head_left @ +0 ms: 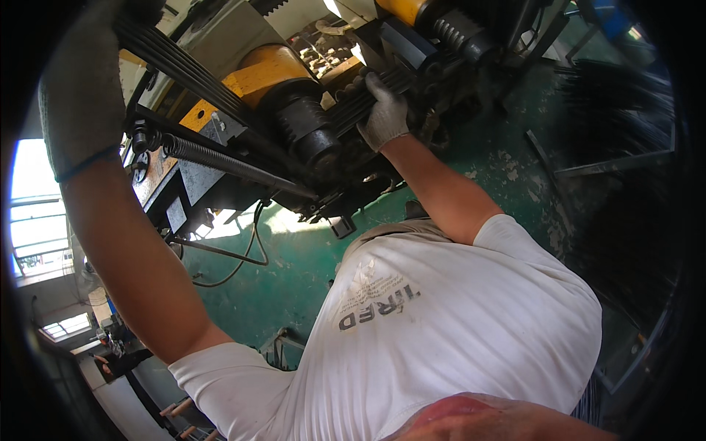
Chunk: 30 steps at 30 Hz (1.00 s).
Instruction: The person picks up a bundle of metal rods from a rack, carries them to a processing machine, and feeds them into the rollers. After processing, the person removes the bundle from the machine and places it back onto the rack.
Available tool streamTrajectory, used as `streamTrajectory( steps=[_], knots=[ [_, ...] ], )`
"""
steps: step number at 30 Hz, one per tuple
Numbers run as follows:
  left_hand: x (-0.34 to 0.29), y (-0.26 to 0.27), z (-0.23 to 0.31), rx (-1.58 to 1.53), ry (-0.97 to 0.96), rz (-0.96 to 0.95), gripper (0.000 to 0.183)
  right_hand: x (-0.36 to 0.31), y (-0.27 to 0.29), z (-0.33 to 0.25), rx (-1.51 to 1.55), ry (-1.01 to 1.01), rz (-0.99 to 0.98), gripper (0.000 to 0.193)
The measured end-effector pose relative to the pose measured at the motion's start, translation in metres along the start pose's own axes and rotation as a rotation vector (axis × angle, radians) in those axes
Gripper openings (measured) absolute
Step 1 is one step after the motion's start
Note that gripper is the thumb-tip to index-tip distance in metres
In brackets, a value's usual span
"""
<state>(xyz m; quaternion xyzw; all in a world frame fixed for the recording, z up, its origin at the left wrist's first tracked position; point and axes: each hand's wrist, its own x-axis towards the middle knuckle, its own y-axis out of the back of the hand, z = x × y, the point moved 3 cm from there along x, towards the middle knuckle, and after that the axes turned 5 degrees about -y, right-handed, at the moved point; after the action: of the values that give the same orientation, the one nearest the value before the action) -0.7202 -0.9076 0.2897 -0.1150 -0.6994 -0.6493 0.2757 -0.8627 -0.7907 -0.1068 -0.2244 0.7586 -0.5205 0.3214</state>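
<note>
A bundle of long dark metal bars [195, 70] runs aslant from the upper left, past a black ribbed cylinder [305, 125], toward the upper middle. My left hand [84, 95], in a pale work glove, is raised at the upper left. Its fingers close around that end of the bundle, partly lost in the dark rim. My right hand [386, 117], gloved in soiled white, wraps its fingers around the bars farther right, with the thumb lying over them. The bars lie against a machine with a yellow body [268, 70].
Below the bars, a coil spring on a rod [232, 165] juts from the machine. Another ribbed cylinder [463, 33] sits at the upper right. A black hose [254, 246] loops over the green floor [243, 309]. Dark rods [618, 110] lie in a metal frame [618, 167] at right.
</note>
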Motion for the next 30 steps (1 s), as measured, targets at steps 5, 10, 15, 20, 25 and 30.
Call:
streamTrajectory(
  steps=[5,10,15,20,25,30],
  knots=[
    [-0.009,0.003,-0.020,0.290,-0.124,0.026,0.036,0.000,-0.001,0.000,-0.005,0.009,-0.002,0.014],
    [-0.012,0.006,-0.038,0.369,-0.153,0.042,0.040,0.002,0.002,-0.006,-0.008,0.025,0.016,0.013],
    [-0.029,0.029,-0.014,0.300,0.089,0.079,0.039,-0.001,0.011,0.009,-0.059,-0.031,0.036,0.011],
    [-0.031,0.024,-0.045,0.519,-0.115,0.076,0.038,0.019,0.053,0.002,-0.104,0.003,0.024,0.011],
    [-0.044,0.030,-0.052,0.677,-0.069,0.059,0.039,0.026,0.064,0.009,-0.084,-0.011,-0.035,0.013],
    [-0.053,0.043,-0.051,0.834,-0.036,-0.004,0.040,0.017,0.060,-0.002,-0.402,0.086,-0.047,0.020]
  ],
)
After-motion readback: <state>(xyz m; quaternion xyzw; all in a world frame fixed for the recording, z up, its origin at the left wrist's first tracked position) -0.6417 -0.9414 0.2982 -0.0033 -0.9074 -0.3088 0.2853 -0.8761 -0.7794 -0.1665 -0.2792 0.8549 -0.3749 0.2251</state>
